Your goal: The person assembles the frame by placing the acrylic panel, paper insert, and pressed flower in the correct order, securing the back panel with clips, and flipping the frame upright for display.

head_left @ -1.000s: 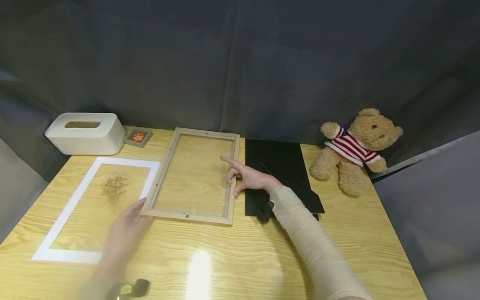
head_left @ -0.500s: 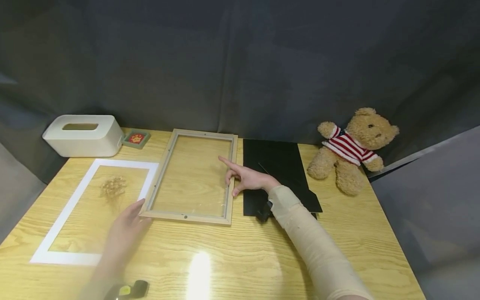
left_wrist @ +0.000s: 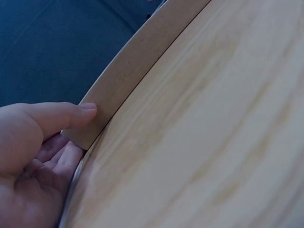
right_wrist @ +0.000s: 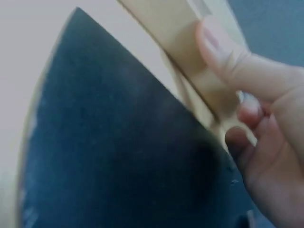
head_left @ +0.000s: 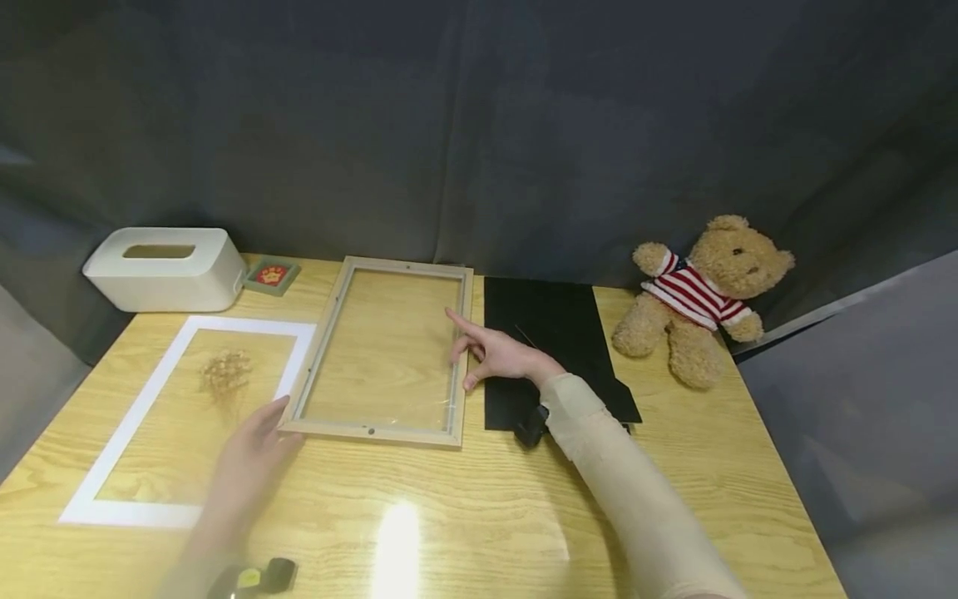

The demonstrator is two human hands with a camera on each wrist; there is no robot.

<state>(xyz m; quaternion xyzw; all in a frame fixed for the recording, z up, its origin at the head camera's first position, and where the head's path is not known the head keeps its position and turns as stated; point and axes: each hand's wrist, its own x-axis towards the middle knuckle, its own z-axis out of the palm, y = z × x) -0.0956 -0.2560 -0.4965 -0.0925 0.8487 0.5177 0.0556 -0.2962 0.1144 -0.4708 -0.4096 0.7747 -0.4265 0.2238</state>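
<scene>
Wooden frame — long axis near-to-far.

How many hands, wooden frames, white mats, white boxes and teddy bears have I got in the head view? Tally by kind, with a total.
Hands: 2, left hand and right hand
Wooden frame: 1
White mat: 1
White box: 1
Teddy bear: 1
Total: 6

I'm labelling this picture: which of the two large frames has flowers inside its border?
The white frame, left of the wooden frame: dried flowers show only inside the white one.
</scene>
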